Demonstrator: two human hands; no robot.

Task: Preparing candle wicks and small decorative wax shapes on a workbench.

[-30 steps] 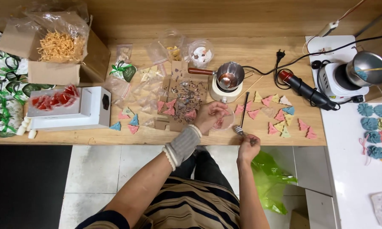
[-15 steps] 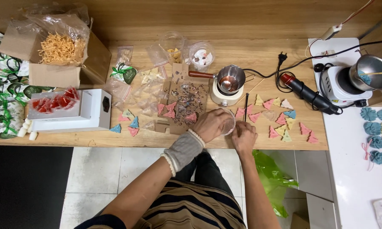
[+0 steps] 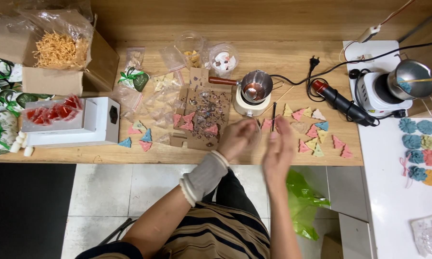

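Note:
Both my hands hover over the front edge of the wooden table [image 3: 81, 153] and are motion-blurred. My left hand [image 3: 237, 138], with a white cuff at the wrist, is beside a brown cardboard sheet [image 3: 204, 108] strewn with wax crumbs and pink triangle pieces. My right hand [image 3: 279, 146] is raised just right of it, fingers pointing away from me. Something faint and clear seems to sit between the hands; I cannot make out what. Coloured triangle pieces [image 3: 316, 132] lie to the right. A thin black stick [image 3: 273, 115] lies just beyond the hands.
A small metal pot [image 3: 255, 88] sits on a white warmer. A black-and-red heat tool [image 3: 340, 103], a hot plate with a steel pot [image 3: 410, 79], flower-shaped pieces [image 3: 422, 144], a white box with red pieces [image 3: 72, 120], a cardboard box of straw [image 3: 57, 50] and clear bags surround them.
My right hand rose from the table's front edge to meet my left hand. Both now move fast together just right of the cardboard sheet.

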